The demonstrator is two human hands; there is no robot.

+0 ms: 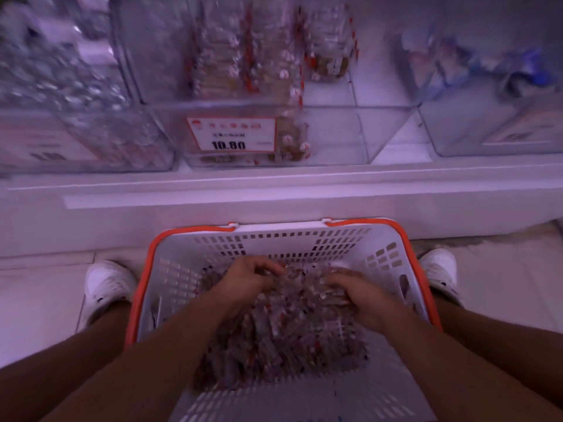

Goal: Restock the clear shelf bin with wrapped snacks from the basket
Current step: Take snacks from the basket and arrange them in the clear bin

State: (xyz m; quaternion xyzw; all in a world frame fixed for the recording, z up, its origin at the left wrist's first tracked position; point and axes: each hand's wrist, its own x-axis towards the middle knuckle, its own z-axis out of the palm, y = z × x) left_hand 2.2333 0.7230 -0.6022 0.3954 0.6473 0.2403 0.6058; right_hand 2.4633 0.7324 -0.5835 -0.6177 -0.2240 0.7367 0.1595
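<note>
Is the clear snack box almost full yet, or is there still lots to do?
Not close. The clear bin with the 10.80 price tag holds some wrapped snacks at its left side; the right side looks bare. Both the left hand and right hand are down in the basket, gathering from the snack pile. That big pile is left.

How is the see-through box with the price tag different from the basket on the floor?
The clear shelf bin has see-through solid walls; the basket has white walls full of holes and an orange rim. The clear shelf bin sits up on the shelf; the basket sits on the floor between two white shoes. The bin's right part looks bare; the basket holds a big heap, with the left hand and right hand in it. Both hold wrapped snacks.
</note>
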